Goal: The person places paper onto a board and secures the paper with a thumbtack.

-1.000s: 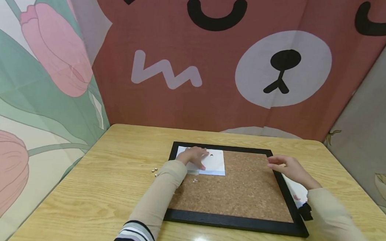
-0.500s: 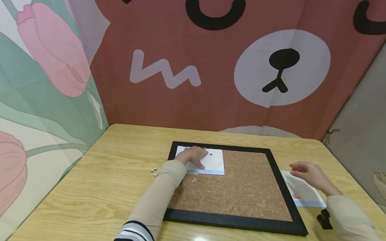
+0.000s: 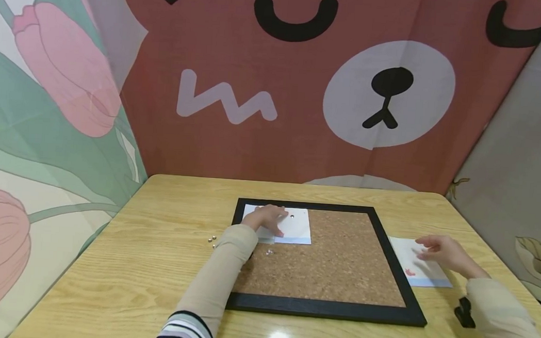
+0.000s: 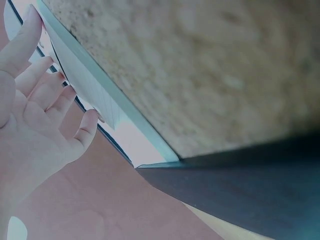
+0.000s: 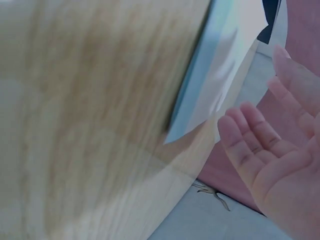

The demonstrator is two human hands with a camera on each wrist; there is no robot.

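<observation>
My left hand (image 3: pixel 267 218) rests on white sheets at the upper left of the cork board (image 3: pixel 329 265). Its fingers are spread, loosely bent in the left wrist view, and touch the paper. The right-hand sheet (image 3: pixel 300 227) there has a blue lower strip and a small round metallic dot (image 3: pixel 292 216), perhaps a pin head. To the right of the board, my right hand (image 3: pixel 446 253) hovers over another white sheet (image 3: pixel 424 274) with a red mark and blue strip. The right wrist view shows a gap between the relaxed fingers (image 5: pixel 250 132) and this paper.
Several small shiny metallic pieces (image 3: pixel 212 239) lie on the wooden table (image 3: pixel 143 264), left of the board's black frame (image 3: pixel 327 308). Tiny clear bits (image 3: pixel 269 251) sit on the cork below the sheets. A black object (image 3: pixel 463 312) is by the right wrist.
My right hand has moved right from the board's upper right edge to above the loose sheet, uncovering more of it. The left hand stays on the pinned-up sheets. The view has shifted slightly.
</observation>
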